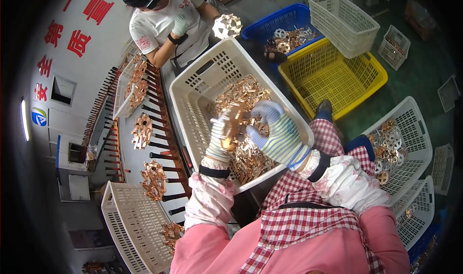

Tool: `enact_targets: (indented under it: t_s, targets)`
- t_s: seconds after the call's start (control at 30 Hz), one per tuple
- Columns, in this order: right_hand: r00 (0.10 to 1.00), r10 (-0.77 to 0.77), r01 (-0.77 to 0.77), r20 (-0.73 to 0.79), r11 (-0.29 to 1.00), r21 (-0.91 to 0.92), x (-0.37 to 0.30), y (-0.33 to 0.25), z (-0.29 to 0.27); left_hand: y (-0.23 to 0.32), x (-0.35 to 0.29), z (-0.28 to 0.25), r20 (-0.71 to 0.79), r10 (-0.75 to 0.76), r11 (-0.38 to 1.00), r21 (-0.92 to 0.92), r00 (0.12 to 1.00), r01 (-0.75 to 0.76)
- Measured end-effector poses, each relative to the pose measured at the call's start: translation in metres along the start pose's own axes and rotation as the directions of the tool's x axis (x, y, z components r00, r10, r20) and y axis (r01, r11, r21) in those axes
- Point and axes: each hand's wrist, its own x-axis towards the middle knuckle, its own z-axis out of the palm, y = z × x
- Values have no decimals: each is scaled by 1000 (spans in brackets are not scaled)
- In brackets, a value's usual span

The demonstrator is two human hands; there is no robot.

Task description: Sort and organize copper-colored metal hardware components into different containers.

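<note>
Over a white perforated basket, my left hand in a striped knit glove is closed round a copper-coloured metal part. Motion blurs the part, so its exact shape is unclear. My right hand, in a blue-and-white striped glove, is just right of it. Its thumb and fingers are apart and curved toward the part, with nothing visible between them. Below both hands lie many small copper-coloured metal strips, heaped in the basket.
Left of the basket, a bench with a row of black handles carries copper-coloured ring-shaped assemblies. A co-worker stands across, near another assembly. A yellow crate, a blue crate and white baskets surround the right side.
</note>
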Motion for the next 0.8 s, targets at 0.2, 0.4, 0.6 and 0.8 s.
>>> enact_targets:
  t_s: [0.2,0.4,0.6,0.8]
  targets:
    - [999,26,-23,44,997,-70,11,-1,-15,-6,-3,18,189,-145,923,-327,971,202]
    - [950,269,-297,160,935,193,-7,4,-5,-9,-1,-11,66,36,553,-833,997,36]
    - [924,314,-351,218,923,159,-6,1,3,-13,3,10,-26,-101,935,-345,995,86]
    - [663,667,-670,341,326,667,8,4,-66,-4,5,-6,-189,-40,795,-600,981,-84]
